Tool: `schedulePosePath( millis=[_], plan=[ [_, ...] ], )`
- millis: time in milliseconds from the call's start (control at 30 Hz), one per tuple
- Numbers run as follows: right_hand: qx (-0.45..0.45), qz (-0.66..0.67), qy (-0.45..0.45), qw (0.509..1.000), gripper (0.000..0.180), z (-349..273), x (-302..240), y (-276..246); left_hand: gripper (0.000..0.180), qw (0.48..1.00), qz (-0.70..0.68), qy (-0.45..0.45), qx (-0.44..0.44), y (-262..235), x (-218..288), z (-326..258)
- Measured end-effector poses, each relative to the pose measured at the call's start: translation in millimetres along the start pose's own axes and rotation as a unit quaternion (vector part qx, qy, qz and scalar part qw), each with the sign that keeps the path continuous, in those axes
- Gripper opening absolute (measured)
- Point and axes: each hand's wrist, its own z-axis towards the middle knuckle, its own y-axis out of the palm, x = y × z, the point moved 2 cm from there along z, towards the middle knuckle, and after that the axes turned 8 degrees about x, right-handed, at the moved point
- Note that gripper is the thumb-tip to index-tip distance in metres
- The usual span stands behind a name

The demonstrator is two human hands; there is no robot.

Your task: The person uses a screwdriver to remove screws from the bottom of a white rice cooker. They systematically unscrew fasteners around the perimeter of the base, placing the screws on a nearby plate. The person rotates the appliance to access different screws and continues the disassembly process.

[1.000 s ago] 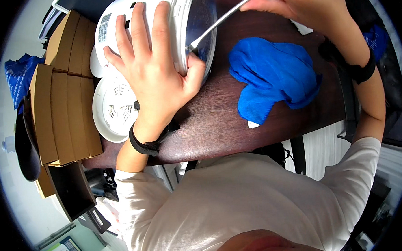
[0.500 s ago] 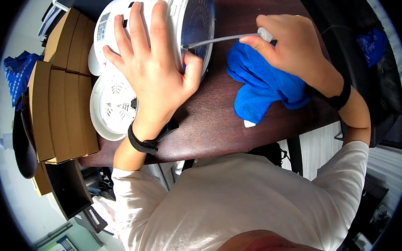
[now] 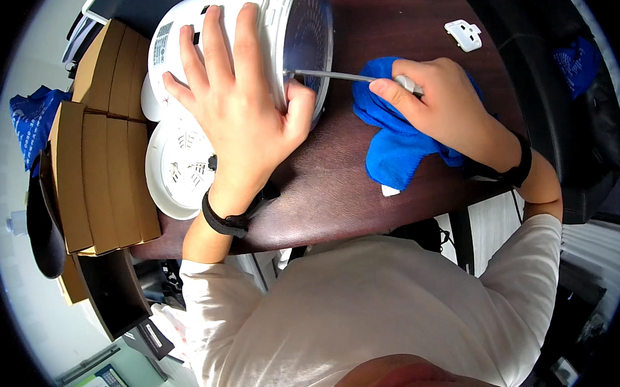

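A white rounded appliance (image 3: 179, 43) lies on its side on the dark table, its end with a shiny ringed disc (image 3: 310, 45) turned to the right. My left hand (image 3: 240, 103) rests flat on the white casing, fingers spread and thumb by the disc's rim. In my right hand (image 3: 444, 101) is a screwdriver (image 3: 336, 75) with a light handle, held in closed fingers. Its long shaft points left, and the tip meets the appliance at the rim near my left thumb. Under the right hand a blue cloth (image 3: 398, 151) lies crumpled.
A round white vented cover (image 3: 175, 189) sits left of my left wrist. Brown cardboard boxes (image 3: 105, 182) stand along the table's left edge. At the far right lies a small white plastic piece (image 3: 463, 36). A black chair (image 3: 557, 155) borders the right side.
My right hand has shifted slightly down and left, and the screwdriver's shaft now slopes down toward the hand. The small white piece has come into sight. My left hand stays on the casing.
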Motion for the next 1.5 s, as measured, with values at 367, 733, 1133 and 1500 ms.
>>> schedulePosePath(
  millis=[367, 733, 1133, 1500],
  plan=[
    [-0.085, 0.072, 0.08, 0.991, 0.058, -12.6, -13.3, 12.8, 0.078, 1.0, -0.001, 0.004, 0.019, 1.6, 4.2, -0.2],
    [-0.299, 0.36, 0.309, 0.828, 0.064, -26.0, -29.2, 12.3, 0.079, 0.999, 0.026, -0.018, 0.013, 0.3, 7.4, -4.4],
    [-0.299, 0.319, 0.26, 0.861, 0.06, -21.5, -17.1, -4.4, 0.08, 1.0, 0.017, -0.01, 0.01, -0.1, 5.6, -3.7],
    [0.096, -0.139, -0.159, 0.973, 0.049, 3.5, -0.1, -24.3, 0.083, 0.996, -0.067, 0.038, -0.043, -0.1, -16.6, 8.6]
  ],
)
